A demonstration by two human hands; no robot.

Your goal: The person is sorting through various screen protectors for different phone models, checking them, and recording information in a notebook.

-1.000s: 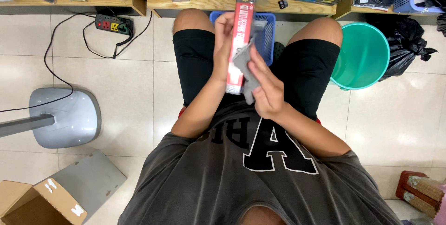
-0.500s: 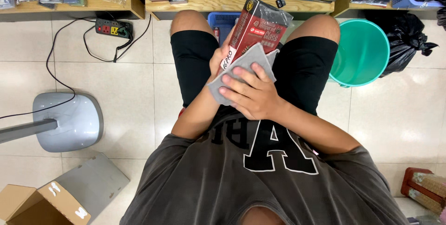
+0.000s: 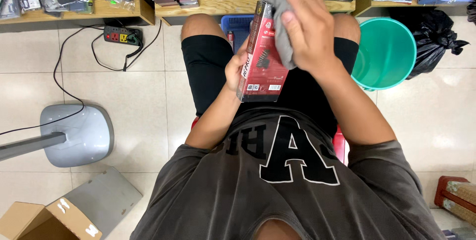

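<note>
Red box (image 3: 262, 66) now stands upright over the lap, gripped at its edge by the left hand (image 3: 236, 67). Right hand (image 3: 306, 24) has slid up, pressing a grey cloth (image 3: 280, 22) flat near its top.

A teal bucket (image 3: 384, 54), power strip (image 3: 120, 36), grey stand base (image 3: 77, 135) and cardboard box (image 3: 47, 222) sit around.

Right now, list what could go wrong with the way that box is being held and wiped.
The left hand grips the flat red cardboard box by one edge only; pressure from the right hand wiping with the grey cloth might twist it loose. It would likely fall near the blue plastic crate.
</note>
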